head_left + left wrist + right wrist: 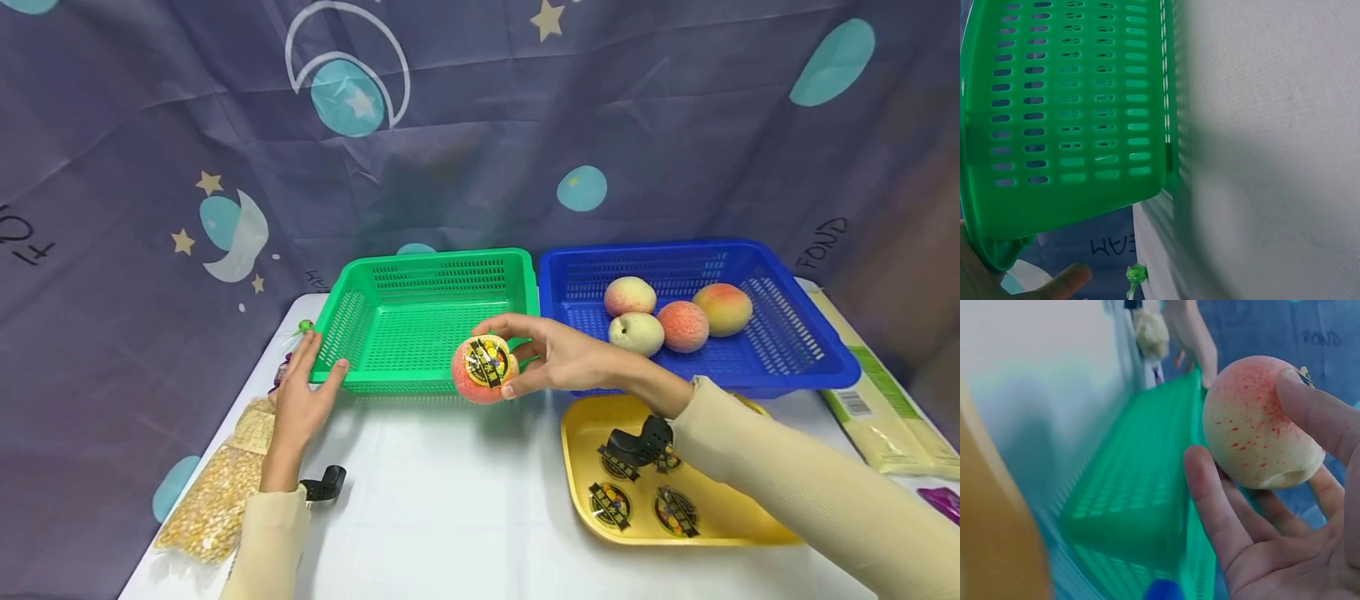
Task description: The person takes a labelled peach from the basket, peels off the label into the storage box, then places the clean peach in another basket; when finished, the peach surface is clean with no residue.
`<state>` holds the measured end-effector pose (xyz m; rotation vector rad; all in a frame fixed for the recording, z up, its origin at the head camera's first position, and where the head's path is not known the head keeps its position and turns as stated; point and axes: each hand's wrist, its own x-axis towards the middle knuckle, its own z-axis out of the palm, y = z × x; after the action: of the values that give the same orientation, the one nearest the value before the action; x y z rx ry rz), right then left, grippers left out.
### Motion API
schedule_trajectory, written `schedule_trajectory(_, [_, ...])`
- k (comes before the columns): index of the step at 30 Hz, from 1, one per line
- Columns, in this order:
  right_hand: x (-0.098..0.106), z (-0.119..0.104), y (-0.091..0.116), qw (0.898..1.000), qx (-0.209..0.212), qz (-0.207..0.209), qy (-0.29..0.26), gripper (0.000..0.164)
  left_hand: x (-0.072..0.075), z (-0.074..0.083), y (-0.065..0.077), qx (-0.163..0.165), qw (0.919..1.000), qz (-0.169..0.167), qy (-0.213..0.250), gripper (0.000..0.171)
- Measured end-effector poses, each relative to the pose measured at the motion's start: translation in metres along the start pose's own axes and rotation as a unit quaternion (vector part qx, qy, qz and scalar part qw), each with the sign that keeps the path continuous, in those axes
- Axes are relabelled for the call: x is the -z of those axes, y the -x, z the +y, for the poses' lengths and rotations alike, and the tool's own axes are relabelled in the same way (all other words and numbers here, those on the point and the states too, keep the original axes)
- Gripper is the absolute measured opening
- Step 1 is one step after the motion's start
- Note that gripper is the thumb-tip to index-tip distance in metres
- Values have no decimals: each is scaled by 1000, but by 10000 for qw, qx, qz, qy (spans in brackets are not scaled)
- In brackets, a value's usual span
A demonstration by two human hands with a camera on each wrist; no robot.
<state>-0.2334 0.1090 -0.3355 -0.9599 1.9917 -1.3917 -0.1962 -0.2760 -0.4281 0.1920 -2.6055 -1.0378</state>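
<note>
A starry purple cloth hangs behind a white table (pixel 450 500). On it sit a green basket (pixel 420 321) and a blue basket (pixel 787 350) holding four peaches, with a yellow tray (pixel 720 521) in front. The left hand (pixel 300 400) rests flat-fingered against the green basket's corner. The right hand (pixel 562 354) grips a stickered peach (pixel 483 371) in curled fingers, at the green basket's front rim.

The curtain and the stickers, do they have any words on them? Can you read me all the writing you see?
"FOND": on the curtain, far right, above the blue basket.
Black letters at the curtain's left edge: cut off, unreadable.
Writing on the curtain behind the green basket: partly hidden, unreadable.
Sticker on the peach in the right hand: too small.
Stickers in the yellow tray: too small.
Barcode label on the packet at right: too small.
</note>
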Motion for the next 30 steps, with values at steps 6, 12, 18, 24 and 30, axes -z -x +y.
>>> schedule_trajectory(6, [-20, 2, 12, 9990, 68, -337, -275, 73, 3, 0, 0, 146, 9999, -24, 67, 67])
schedule_trajectory(12, [-43, 19, 14, 9990, -81, -406, 168, 70, 1, 0, 1, 151, 9997, 126, 161, 65])
schedule_trajectory(18, [-54, 35, 10, 9954, -125, -506, 809, 64, -3, 0, 5, 35, 9982, 463, 384, 63])
schedule_trajectory(24, [-59, 42, 9, 9875, -261, -490, 1475, 66, -7, 14, 13, -1146, 9862, 1181, 192, 64])
schedule_trajectory(30, [-63, 42, 13, 9755, -343, -438, 2128, 69, -14, 43, 25, -2770, 9546, 1040, 347, 54])
